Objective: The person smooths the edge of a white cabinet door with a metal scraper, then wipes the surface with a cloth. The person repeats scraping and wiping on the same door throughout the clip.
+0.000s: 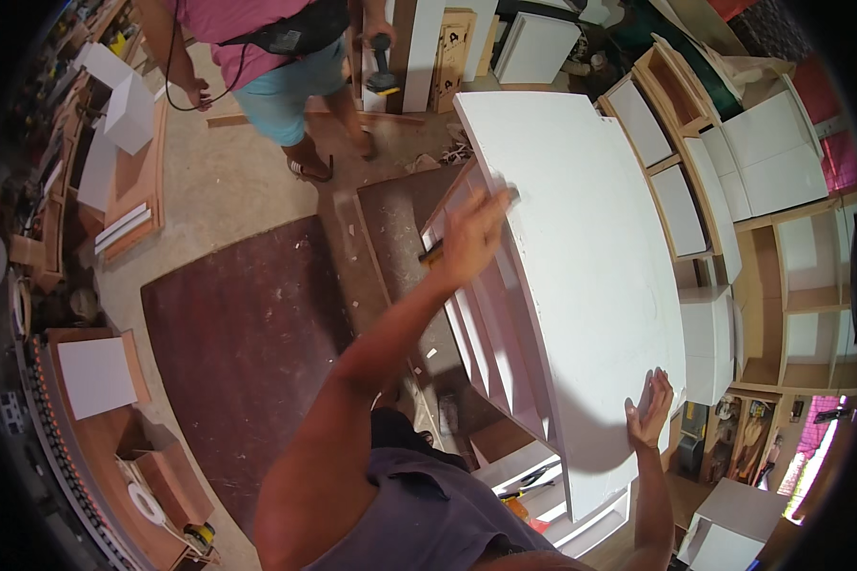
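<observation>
A large white panel (600, 266) lies on top of a white cabinet whose inner dividers (505, 343) show along its left side. At the panel's left edge, my left hand (471, 238) is closed round a tool with a black and yellow end (432, 254). Its grey tip shows past my fingers, but blur and my hand hide its kind. Farther down, near the right edge, my right hand (649, 411) rests on the panel, fingers apart, holding nothing.
Another person (286, 57) stands at the far left with a cordless drill (382, 67). A dark brown board (248, 343) lies on the floor to my left. Wooden-framed cabinets (695, 171) line the right side. Hand tools (533, 481) lie in a white compartment near me.
</observation>
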